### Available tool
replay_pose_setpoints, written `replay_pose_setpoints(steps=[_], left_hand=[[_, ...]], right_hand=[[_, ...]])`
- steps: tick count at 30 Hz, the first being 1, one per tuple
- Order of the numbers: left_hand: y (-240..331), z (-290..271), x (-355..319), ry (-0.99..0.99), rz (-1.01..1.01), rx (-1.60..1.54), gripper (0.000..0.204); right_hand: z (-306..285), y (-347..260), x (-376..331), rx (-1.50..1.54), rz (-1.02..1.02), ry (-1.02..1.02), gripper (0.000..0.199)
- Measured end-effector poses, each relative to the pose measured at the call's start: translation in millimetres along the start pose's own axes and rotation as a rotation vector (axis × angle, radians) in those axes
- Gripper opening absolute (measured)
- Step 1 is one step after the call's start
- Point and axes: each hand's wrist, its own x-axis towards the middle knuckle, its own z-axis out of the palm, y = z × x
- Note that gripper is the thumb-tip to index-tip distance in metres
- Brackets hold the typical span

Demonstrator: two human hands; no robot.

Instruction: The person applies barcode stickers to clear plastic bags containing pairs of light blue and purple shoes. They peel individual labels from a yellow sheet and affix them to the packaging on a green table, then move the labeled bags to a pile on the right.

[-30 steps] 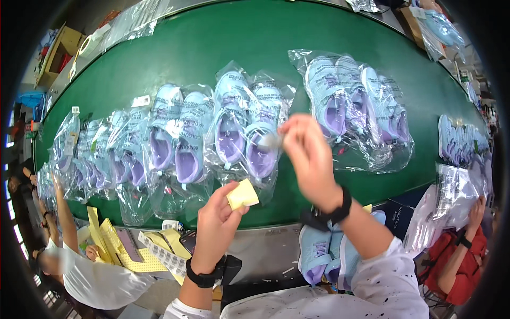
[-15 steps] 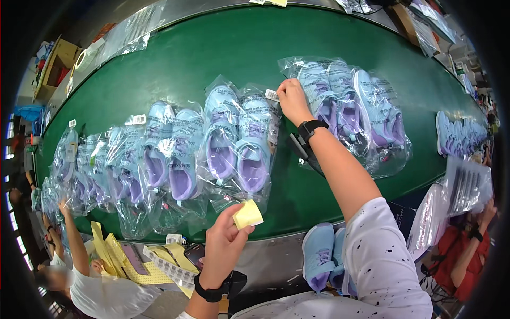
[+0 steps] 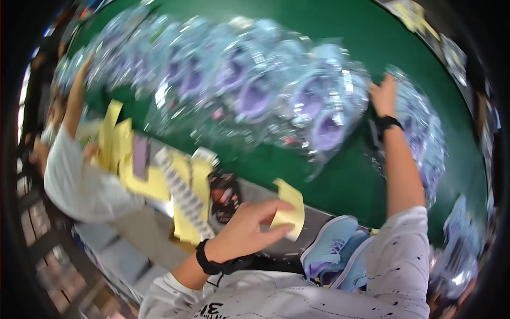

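While the left hand [image 3: 245,227] pinches 1 yellow slip [image 3: 290,212] near printed labels [image 3: 184,192], whether the right hand [image 3: 384,97] grips is unclear.

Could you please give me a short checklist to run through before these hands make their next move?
1. Yellow slip secure in the left hand: ok, held between thumb and fingers.
2. Right hand gripping the rightmost bagged shoes: cannot tell; it is beside them, but blur hides any contact.
3. Row of bagged shoes lying on the green surface: ok.
4. Those bags properly closed: cannot tell, given blur and glare.
5. Shoes near the person's front bagged: not ok, no bag visible around them.
6. White label strip in view: ok, lying over yellow sheets.
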Motion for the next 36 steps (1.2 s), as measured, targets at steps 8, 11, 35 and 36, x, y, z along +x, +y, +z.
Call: replay_pose_setpoints(steps=[8, 11, 35, 36], left_hand=[[-167.9, -117.7, -234.0, 0.212, -0.604, 0.1, 0.034], [-306.3, -130.3, -324.5, 0.643, -0.84, 0.156, 0.018], [-226.4, -181.8, -277.8, 0.685, -0.121, 0.269, 0.026], [-187.3, -169.9, -265.4, 0.66, -0.038, 0.195, 0.03]], right_hand=[[-86.3, -130.3, -63.4, 0.324, -0.071, 0.049, 0.024], [-99.6, -276.7, -140.7, 0.68, -0.035, -0.081, 0.016], [-110.8, -470.5, -291.6, 0.725, -0.033, -1.107, 0.012], [-120.8, -460.1, -306.4, 0.765, -0.064, -1.086, 0.012]])
